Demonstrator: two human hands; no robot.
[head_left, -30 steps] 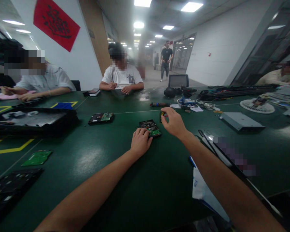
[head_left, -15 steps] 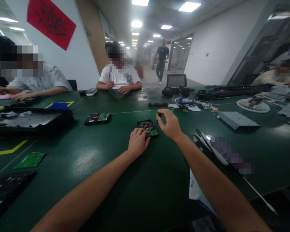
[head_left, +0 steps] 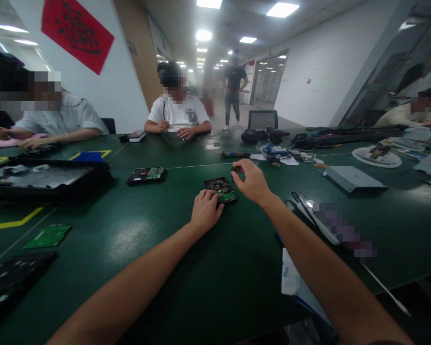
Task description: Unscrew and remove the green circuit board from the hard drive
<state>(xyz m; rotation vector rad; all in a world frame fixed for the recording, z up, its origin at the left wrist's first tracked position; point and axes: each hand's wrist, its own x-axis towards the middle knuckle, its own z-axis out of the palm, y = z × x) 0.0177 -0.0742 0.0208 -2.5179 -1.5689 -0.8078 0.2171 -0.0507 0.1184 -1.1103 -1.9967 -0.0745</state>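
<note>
A hard drive [head_left: 218, 185] lies on the green table with its green circuit board facing up on the near side. My left hand [head_left: 206, 207] grips its near left edge, fingers bent over the board and thumb along the front. Just right of the drive, my right hand [head_left: 250, 179] is closed in a pinch round a small screwdriver [head_left: 234, 166] with a yellow and black handle. The fingers cover most of the tool, and its tip cannot be made out.
Another hard drive [head_left: 147, 175] lies to the left. Nearer me are a green circuit board [head_left: 47, 236] and a black panel [head_left: 16, 282]. A black tray [head_left: 46, 182] stands far left. On the right are a grey metal box [head_left: 355, 178] and a white cable [head_left: 386, 290]. Co-workers sit round the table.
My right hand has turned slightly and hides more of the yellow handle. My left hand stays on the hard drive. A person in the background has moved left.
</note>
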